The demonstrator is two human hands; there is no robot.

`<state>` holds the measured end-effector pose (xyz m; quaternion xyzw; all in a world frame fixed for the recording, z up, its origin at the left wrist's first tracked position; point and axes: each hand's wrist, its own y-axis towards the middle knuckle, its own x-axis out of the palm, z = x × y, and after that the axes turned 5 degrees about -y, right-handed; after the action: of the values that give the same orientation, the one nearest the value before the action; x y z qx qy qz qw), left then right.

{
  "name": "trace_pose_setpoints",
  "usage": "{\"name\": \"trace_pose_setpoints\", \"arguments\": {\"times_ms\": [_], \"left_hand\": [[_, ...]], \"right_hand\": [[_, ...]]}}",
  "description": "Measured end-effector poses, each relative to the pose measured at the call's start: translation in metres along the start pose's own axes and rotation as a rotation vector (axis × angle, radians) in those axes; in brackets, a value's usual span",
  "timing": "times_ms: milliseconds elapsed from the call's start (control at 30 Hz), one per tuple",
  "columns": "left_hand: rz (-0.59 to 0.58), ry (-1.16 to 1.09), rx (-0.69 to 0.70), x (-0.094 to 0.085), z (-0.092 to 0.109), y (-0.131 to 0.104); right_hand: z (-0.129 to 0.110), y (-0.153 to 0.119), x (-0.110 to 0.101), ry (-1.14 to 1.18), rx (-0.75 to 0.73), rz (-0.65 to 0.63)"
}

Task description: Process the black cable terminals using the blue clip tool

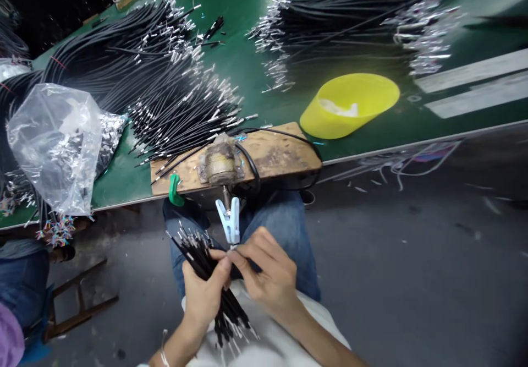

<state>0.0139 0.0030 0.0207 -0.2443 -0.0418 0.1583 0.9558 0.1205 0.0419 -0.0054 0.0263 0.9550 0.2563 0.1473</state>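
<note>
My left hand (204, 295) is wrapped round a bundle of short black cables (198, 257) with bare silvery ends, held slanting above my lap. Its thumb and forefinger meet the fingertips of my right hand (268, 268). My right hand is pinched at a cable end, too small and covered to make out well. Just beyond the fingertips hangs a light blue clothespin (229, 221), clipped on the shaft of a small motor (221, 160). That motor is fixed on a wooden board (280, 149) at the table's edge.
Large piles of black cables (124, 59) lie on the green table (231, 4), with another bundle (342, 15) at the back right. A clear plastic bag (55, 141) sits at left, and a yellow container (330, 108) at right. A green clamp (175, 191) grips the board. Another person's leg (20, 279) shows lower left.
</note>
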Motion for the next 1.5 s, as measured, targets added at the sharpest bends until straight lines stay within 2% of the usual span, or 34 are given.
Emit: {"name": "trace_pose_setpoints", "arguments": {"times_ms": [67,133,200,333,400,433,500,600,800,867,933,967,1033,1167,1233,1300,1367,1433,1500], "left_hand": [[-0.026,-0.023,-0.005,0.001,0.002,0.001],[-0.048,-0.074,-0.015,0.002,0.002,0.003],[-0.061,-0.126,-0.030,0.002,-0.001,0.004],[-0.056,-0.129,-0.065,0.004,-0.005,0.007],[-0.048,-0.143,-0.051,0.006,-0.004,0.006],[-0.036,-0.158,-0.033,0.007,-0.003,0.006],[0.001,-0.169,0.003,0.010,-0.001,0.004],[0.054,-0.120,0.040,0.011,0.001,0.002],[0.054,-0.014,0.147,0.007,-0.001,0.003],[0.052,-0.010,0.158,0.006,-0.002,0.004],[-0.006,-0.013,0.113,0.004,-0.001,0.004],[-0.048,-0.022,0.079,0.004,0.000,0.005],[-0.118,-0.047,0.032,0.002,0.002,0.006],[-0.094,-0.071,0.113,0.000,0.007,0.011],[-0.073,-0.085,0.140,-0.002,0.008,0.013],[-0.082,-0.101,0.116,-0.005,0.008,0.014],[-0.094,-0.116,0.080,-0.008,0.008,0.014],[-0.111,-0.138,0.042,-0.010,0.006,0.014],[-0.134,-0.166,-0.009,-0.010,0.003,0.014]], "right_hand": [[-0.001,-0.007,0.005,-0.021,-0.029,0.104],[-0.001,-0.011,0.009,0.093,0.062,0.115],[-0.001,-0.013,0.012,0.314,0.253,0.049],[0.002,-0.012,0.011,0.873,0.715,-0.218],[0.005,-0.009,0.008,0.973,0.825,-0.254],[0.006,-0.008,0.006,0.953,0.808,-0.236],[0.009,-0.004,0.001,0.811,0.676,-0.184],[0.008,0.000,-0.004,0.588,0.504,-0.177],[0.000,-0.004,0.003,0.465,0.487,-0.055],[-0.003,-0.006,0.006,0.367,0.383,0.040],[-0.003,-0.005,0.005,0.272,0.244,0.117],[-0.003,-0.004,0.004,0.264,0.211,0.115],[0.000,0.000,0.000,0.399,0.273,-0.018],[0.013,0.010,-0.007,0.942,0.676,-0.485],[0.021,0.017,-0.011,1.003,0.822,-0.622],[0.028,0.024,-0.015,0.908,0.881,-0.587],[0.031,0.032,-0.018,0.769,0.828,-0.423],[0.031,0.036,-0.021,0.654,0.663,-0.309],[0.028,0.035,-0.020,0.575,0.431,-0.305]]}}
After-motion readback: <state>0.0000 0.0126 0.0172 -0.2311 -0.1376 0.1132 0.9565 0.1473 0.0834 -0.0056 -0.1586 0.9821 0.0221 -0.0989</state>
